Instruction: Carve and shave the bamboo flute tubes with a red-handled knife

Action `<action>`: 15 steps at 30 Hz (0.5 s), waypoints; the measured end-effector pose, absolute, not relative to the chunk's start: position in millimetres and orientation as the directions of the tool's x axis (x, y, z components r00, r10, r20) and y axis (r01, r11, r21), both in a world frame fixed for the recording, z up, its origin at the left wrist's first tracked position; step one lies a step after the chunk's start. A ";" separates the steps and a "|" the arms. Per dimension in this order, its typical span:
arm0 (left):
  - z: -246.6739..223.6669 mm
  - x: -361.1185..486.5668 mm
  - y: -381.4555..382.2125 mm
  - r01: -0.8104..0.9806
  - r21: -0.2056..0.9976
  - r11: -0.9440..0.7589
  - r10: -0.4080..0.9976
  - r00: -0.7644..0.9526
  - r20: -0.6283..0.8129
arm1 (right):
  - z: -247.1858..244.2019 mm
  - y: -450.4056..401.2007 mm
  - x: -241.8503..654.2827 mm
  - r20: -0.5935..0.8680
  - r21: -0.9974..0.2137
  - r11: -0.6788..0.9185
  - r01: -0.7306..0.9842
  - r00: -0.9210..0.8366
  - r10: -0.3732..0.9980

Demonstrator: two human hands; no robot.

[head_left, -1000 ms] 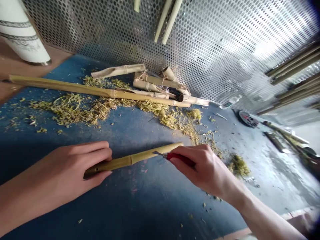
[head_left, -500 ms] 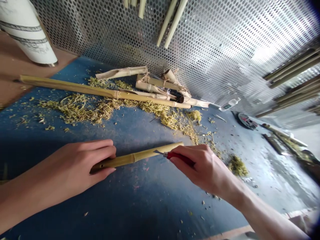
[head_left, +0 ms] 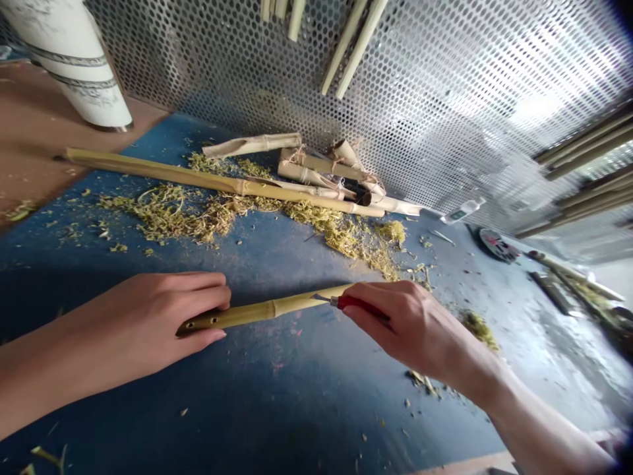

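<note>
A yellow bamboo tube (head_left: 250, 314) with a node ring and two small holes near its left end lies over the blue mat (head_left: 277, 402). My left hand (head_left: 173, 310) is closed around that holed end, thumb on the near side and fingers on the far side. In my right hand (head_left: 395, 313) is a red-handled carving knife (head_left: 363, 306), its blade pointing left along the tube's surface. The blade tip appears to touch the bamboo right of the node. The tube's right end is partly hidden behind my right fingers.
A long bamboo pole (head_left: 188, 175) lies across the mat behind my hands. Shavings (head_left: 168, 214) are heaped along it, with cut bamboo pieces (head_left: 306, 173) behind. Perforated metal panel (head_left: 237, 72) rises at the back. A white patterned cylinder (head_left: 84, 72) stands back left; a round disc (head_left: 498, 245) lies right.
The camera view has shifted slightly, so the background sits further right. Two holes now show on the tube beside my left hand, where one showed before. Both grips stay the same.
</note>
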State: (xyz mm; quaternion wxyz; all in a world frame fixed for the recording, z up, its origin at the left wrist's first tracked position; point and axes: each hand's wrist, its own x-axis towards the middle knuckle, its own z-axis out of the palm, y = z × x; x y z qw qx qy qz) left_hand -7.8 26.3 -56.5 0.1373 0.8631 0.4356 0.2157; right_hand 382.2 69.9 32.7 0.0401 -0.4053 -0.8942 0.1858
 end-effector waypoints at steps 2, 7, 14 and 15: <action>-57.3 -6.9 26.6 0.696 0.435 -0.572 0.819 0.518 0.248 | 30.7 69.9 382.8 -0.067 -0.358 0.609 0.708 -0.670 0.740; -61.6 -9.2 25.0 0.719 0.433 -0.544 0.837 0.498 0.226 | 27.5 70.6 385.8 -0.074 -0.364 0.602 0.711 -0.666 0.742; -56.2 -10.2 25.4 0.711 0.471 -0.523 0.846 0.501 0.183 | 26.1 71.6 387.6 -0.119 -0.364 0.562 0.743 -0.636 0.763; -55.5 -10.0 25.8 0.706 0.475 -0.525 0.844 0.506 0.180 | 26.0 71.4 387.5 -0.123 -0.364 0.558 0.745 -0.633 0.764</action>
